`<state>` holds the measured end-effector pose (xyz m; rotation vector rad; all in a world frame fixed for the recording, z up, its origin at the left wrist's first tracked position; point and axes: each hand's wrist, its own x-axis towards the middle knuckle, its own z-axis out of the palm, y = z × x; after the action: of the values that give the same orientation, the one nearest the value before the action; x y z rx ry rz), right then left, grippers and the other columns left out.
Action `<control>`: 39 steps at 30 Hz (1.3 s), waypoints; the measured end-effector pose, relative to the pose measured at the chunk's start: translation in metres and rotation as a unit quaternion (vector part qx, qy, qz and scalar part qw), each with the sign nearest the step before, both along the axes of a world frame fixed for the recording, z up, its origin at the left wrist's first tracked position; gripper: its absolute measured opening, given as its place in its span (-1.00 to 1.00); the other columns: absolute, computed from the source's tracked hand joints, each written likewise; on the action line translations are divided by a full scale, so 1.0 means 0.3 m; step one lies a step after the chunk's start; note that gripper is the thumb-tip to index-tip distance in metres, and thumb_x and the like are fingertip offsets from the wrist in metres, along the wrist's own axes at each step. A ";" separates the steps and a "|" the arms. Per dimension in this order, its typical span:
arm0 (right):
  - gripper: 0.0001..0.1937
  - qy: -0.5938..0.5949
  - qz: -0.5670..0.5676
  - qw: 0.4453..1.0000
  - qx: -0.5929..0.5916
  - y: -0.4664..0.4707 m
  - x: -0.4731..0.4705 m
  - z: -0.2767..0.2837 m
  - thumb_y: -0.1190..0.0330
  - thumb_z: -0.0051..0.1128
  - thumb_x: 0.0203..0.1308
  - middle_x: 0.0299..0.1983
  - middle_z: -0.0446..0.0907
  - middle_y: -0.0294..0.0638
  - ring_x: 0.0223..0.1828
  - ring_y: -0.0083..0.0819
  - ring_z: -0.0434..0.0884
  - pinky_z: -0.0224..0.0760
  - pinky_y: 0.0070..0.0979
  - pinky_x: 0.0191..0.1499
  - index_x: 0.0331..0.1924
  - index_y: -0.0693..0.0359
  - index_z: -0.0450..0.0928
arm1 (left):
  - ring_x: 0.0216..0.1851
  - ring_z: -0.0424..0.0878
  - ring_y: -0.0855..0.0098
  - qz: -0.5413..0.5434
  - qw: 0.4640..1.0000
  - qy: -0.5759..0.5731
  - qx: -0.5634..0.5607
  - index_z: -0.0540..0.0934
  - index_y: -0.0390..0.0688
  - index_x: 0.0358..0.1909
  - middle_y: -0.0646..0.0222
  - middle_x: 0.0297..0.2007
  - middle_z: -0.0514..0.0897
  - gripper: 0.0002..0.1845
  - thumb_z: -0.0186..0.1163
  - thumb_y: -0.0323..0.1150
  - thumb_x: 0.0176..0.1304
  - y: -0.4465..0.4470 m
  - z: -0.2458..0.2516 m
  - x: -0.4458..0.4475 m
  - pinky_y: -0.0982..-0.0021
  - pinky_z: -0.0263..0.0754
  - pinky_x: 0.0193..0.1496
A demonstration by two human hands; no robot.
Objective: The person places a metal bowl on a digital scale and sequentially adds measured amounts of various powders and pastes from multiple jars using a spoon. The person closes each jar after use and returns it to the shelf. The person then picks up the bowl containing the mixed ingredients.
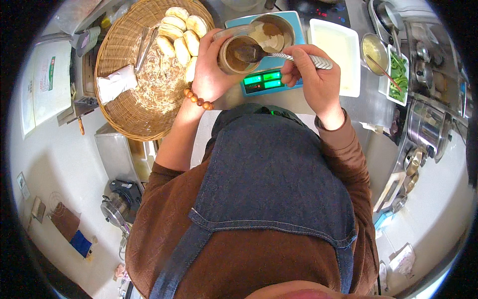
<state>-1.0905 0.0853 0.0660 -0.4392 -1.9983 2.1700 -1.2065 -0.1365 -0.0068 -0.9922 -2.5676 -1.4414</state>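
My left hand [211, 64] is wrapped around a jar of brown powder [234, 67], its open mouth facing up. In my right hand [313, 76] is a metal spoon [285, 56] with a chevron-patterned handle; its bowl is over the jar's mouth. Behind the jar, a round metal bowl [289, 28] stands on a blue digital scale [295, 69] with a lit green display. Pale powder [274, 42] and a patch of brown powder [269, 29] lie in that bowl. What the spoon's bowl holds is hard to make out.
On the left, a wicker basket [112, 48] holds round flatbreads [181, 50], tongs [143, 48] and a white packet [117, 84]. At right are a white tray [353, 61], a metal bowl of yellowish mixture [374, 50] and a container of chopped greens [397, 74].
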 end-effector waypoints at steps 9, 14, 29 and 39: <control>-0.74 -0.009 -0.032 0.998 -0.049 0.029 -0.002 -0.007 0.31 0.13 0.70 -0.36 0.76 -0.18 -0.44 -0.52 0.72 0.59 -0.57 -0.37 0.04 0.33 0.75 | 0.44 0.50 -0.08 -0.009 1.000 -0.017 -0.011 0.62 -0.27 0.32 -0.05 0.42 0.47 -0.10 0.77 -0.30 -0.16 0.009 -0.026 -0.025 0.08 0.49 0.50; -0.72 -0.040 -0.061 0.996 -0.057 0.058 -0.002 -0.010 0.30 0.09 0.70 -0.35 0.74 -0.16 -0.43 -0.47 0.72 0.59 -0.53 -0.35 0.05 0.37 0.71 | 0.46 0.49 -0.08 0.010 0.999 -0.018 -0.043 0.61 -0.26 0.35 -0.06 0.43 0.44 -0.08 0.75 -0.30 -0.16 0.007 -0.055 -0.043 0.08 0.45 0.53; -0.74 -0.082 -0.192 0.974 -0.092 0.234 -0.144 -0.333 0.33 0.10 0.61 -0.36 0.75 -0.07 -0.43 -0.36 0.76 0.67 -0.48 -0.33 -0.06 0.43 0.66 | 0.44 0.46 -0.10 0.076 0.993 -0.042 -0.086 0.52 -0.26 0.41 -0.04 0.38 0.48 0.03 0.75 -0.27 -0.21 -0.066 -0.075 -0.047 0.03 0.39 0.57; -0.69 -0.083 -0.150 0.983 -0.071 0.277 -0.128 -0.281 0.26 0.08 0.66 -0.34 0.76 -0.10 -0.41 -0.38 0.75 0.65 -0.48 -0.31 -0.03 0.41 0.68 | 0.43 0.49 -0.12 0.073 0.993 -0.042 -0.080 0.53 -0.30 0.39 -0.05 0.38 0.49 0.02 0.76 -0.28 -0.22 -0.058 -0.069 -0.051 0.05 0.44 0.53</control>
<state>-1.1289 0.1685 -0.0183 -0.9062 -1.7208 2.1484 -1.2216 -0.1539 -0.0275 -0.7554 -2.7862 -1.2869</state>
